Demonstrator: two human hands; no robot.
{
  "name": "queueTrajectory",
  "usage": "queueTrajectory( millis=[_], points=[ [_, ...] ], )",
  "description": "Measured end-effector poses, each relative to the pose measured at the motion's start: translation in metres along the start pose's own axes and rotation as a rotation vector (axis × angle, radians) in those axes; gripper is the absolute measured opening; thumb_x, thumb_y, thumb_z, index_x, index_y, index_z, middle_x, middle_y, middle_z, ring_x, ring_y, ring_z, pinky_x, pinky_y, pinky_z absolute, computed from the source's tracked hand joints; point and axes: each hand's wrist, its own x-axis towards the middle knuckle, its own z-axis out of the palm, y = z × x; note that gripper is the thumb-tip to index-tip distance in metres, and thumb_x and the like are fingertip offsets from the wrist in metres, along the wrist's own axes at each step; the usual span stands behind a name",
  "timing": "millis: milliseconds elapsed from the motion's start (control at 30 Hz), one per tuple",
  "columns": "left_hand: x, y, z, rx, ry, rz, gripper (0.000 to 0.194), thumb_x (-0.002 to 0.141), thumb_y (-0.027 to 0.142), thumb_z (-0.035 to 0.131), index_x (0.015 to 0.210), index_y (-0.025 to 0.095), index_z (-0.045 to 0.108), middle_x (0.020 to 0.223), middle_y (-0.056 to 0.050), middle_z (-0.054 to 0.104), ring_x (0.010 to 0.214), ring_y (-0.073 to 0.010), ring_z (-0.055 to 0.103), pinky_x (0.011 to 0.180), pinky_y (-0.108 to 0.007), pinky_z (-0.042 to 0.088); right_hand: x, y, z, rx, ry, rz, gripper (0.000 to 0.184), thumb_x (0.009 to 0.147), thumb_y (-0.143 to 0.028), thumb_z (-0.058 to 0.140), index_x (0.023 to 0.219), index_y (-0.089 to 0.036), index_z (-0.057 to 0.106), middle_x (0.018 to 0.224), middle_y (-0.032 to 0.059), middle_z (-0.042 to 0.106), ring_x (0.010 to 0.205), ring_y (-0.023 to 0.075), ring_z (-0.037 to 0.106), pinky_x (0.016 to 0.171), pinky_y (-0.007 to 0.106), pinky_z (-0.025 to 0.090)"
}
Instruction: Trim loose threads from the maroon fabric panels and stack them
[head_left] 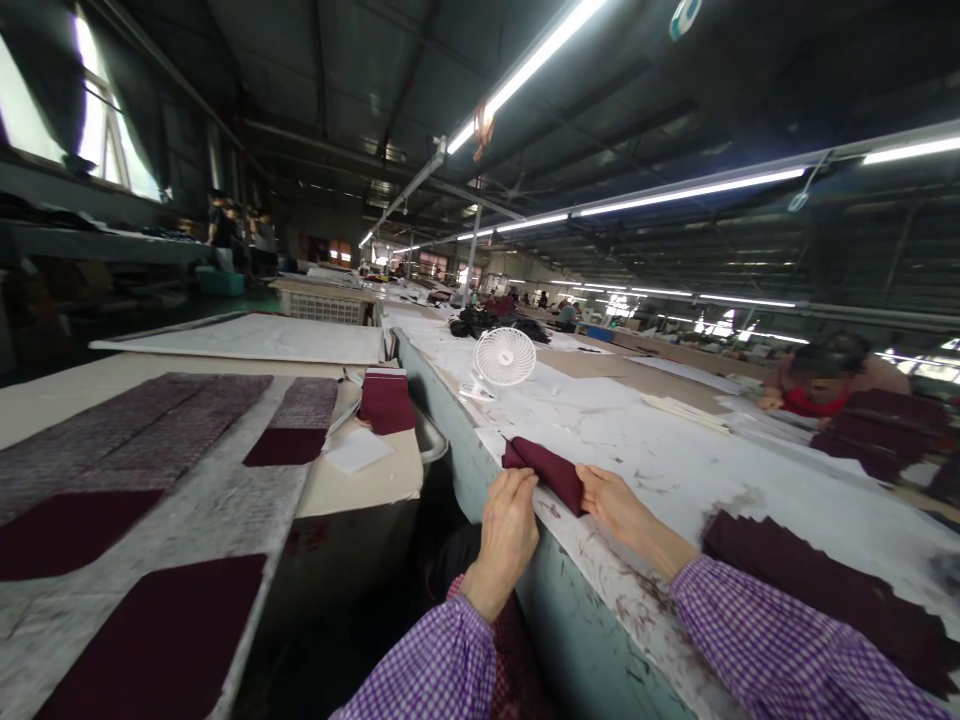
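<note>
Just right of centre, the cloth [551,470] lies along the edge of the table [562,600]; the left hand [509,525] pinches its lower side, fingers nearly closed, while the right hand [616,502], barely parted, grips its right end. Uneven pulling could skew its layers.

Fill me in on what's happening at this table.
A person is handling a piece of maroon cloth at the near edge of a white-topped table. The right hand grips one end, while the left hand has its fingertips at the near edge. A small white fan stands beyond, and a dark maroon fabric stack lies to the right.
</note>
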Motion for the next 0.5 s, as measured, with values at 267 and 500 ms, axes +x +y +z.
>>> queueTrajectory(
  millis=[267,500],
  points=[
    [0.024,0.012,0.002,0.239,-0.239,-0.074,0.029,0.085,0.01,0.039,0.101,0.014,0.063,0.109,-0.016,0.06,0.099,-0.0292,0.049,0.084,-0.045,0.039,0.002,0.008,-0.002,-0.081,0.011,-0.064,0.014,0.083,-0.032,0.055,0.081,-0.019,0.058,0.083,0.009,0.071,0.074,0.02,0.067,0.071,0.036,0.055],
    [0.039,0.005,0.003,0.349,-0.342,-0.029,0.021,0.085,0.018,0.045,0.079,0.015,0.065,0.086,-0.015,0.062,0.089,-0.031,0.049,0.078,-0.046,0.034,0.031,-0.024,-0.061,-0.295,0.398,-0.224,0.021,0.082,-0.041,0.043,0.071,-0.023,0.048,0.052,0.0014,0.058,0.057,0.0206,0.063,0.054,0.034,0.053]
  ],
)
